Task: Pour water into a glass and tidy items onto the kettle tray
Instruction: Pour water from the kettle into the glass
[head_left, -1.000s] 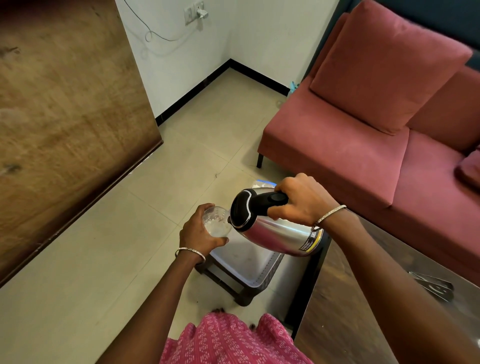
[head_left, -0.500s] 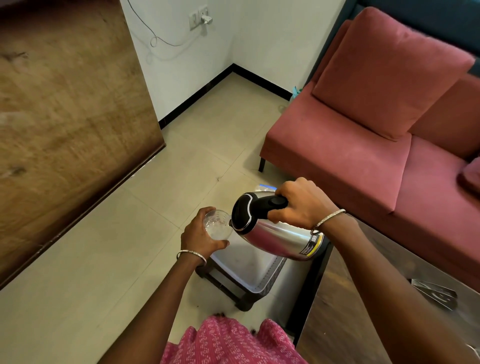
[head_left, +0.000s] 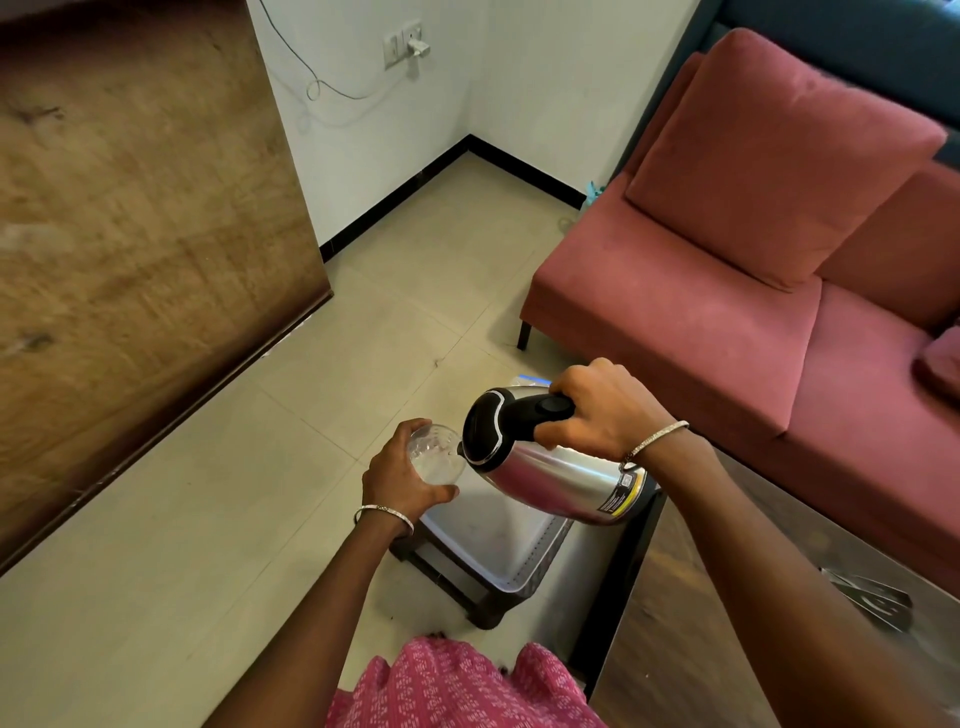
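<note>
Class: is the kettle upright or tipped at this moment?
Tipped. The right hand holds the kettle nearly on its side, spout at the rim of the glass in the left hand.

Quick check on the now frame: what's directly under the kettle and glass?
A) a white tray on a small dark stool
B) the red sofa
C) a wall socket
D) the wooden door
A: the kettle and glass are held above the white tray resting on the small dark stool.

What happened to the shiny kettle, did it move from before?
No, not that I can see. The kettle sits just as far below the sofa leg, still tipped over the tray at the glass.
</note>
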